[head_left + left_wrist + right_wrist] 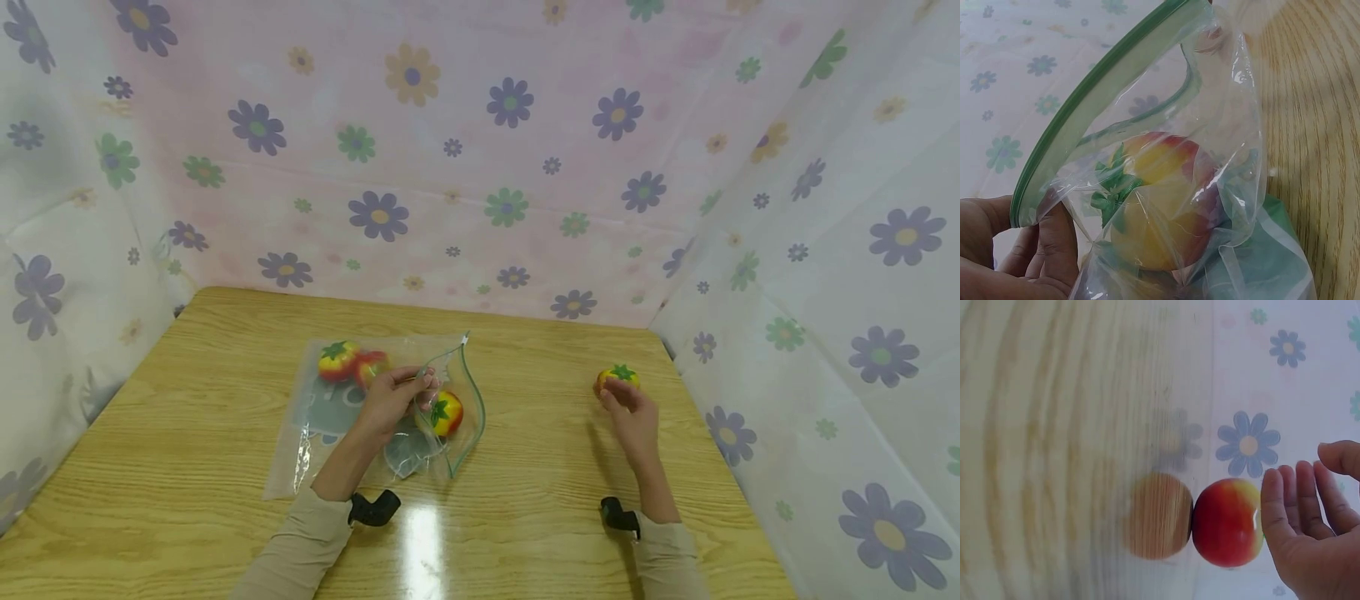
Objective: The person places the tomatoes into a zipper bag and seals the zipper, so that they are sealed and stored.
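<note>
While left hand (pixel 384 407) pinches bag rim (pixel 1082 97), empty, loose-fingered right hand (pixel 636 419) flanks fruit (pixel 1225 524) near table edge (pixel 690 417).

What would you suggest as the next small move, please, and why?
I'd probably close the right hand around the loose fruit: the hand is beside it without gripping it, while the left hand holds the gaping zip bag with similar fruits inside.

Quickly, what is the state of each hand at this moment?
Left hand: closed, pinching the rim of the clear bag.
Right hand: open, holding nothing, close to the loose red-and-yellow fruit.
</note>
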### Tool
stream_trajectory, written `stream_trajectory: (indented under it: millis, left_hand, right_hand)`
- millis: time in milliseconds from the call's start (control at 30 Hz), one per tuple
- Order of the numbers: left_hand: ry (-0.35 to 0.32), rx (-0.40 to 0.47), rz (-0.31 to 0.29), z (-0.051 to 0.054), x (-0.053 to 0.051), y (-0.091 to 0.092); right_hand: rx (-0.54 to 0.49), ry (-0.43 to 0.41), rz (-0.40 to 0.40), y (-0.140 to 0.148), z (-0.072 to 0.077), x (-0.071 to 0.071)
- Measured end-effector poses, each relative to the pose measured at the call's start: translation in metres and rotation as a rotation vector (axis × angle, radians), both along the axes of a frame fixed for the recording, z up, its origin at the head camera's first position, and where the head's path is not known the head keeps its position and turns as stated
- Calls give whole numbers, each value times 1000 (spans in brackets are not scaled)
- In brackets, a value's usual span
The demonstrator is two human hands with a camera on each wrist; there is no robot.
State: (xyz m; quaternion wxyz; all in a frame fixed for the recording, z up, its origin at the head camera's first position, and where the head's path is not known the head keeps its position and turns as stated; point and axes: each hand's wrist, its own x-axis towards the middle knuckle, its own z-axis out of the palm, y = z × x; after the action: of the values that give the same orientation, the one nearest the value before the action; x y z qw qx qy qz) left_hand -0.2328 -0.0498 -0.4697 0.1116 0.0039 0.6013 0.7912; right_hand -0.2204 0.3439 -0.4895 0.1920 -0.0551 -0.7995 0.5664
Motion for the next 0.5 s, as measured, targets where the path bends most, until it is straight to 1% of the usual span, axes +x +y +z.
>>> stream_trajectory:
  millis: [100,300,433,500]
  left_hand:
    - [1,-4,3,0,0,0]
    - [-1,3,3,0,0,0]
    - [-2,6,1,-1,0,0]
    - [-2,1,6,-1,0,0]
  right_hand:
    - [-19,39,-69,7,0,-1]
    - [-74,70,-200,15,3,-5]
    - [-45,52,-247,18,4,-6]
    - [-17,25,-250,20,5,-7]
